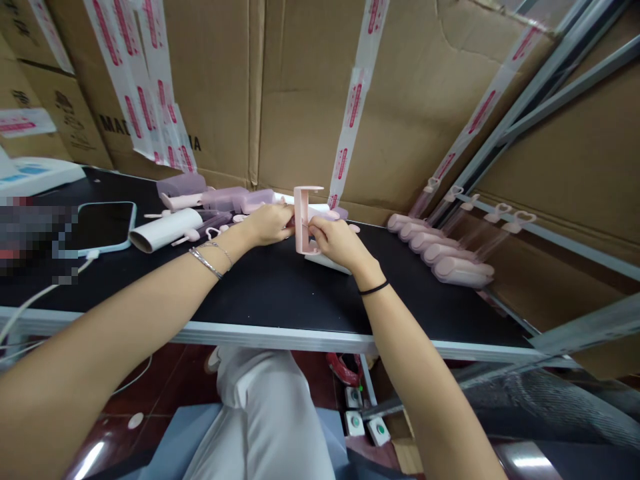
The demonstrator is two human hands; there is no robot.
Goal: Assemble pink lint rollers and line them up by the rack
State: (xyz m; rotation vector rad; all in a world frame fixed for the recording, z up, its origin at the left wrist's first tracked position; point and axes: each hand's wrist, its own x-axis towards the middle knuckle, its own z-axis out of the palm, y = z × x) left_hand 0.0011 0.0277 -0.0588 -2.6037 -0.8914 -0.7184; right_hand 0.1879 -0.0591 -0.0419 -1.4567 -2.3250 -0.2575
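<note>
Holding one pink shell (301,215) over the middle of the black table (270,293), left hand (267,225) gripping its side; pressing fingertips together inside with the right hand (337,240), can't tell on what. Counting five pink cylinders (426,242) at the table's right end. Got room toward its silvery front edge (270,337). Call the shell smooth, C-shaped.

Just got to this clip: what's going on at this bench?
A person's left hand holds a pale pink C-shaped part upright over the black tabletop, while the right hand has its fingertips in the open side; whether they pinch anything is too small to tell. Lilac pieces and a white tube lie to the left, and a row of pink pieces sits at the right.
</note>
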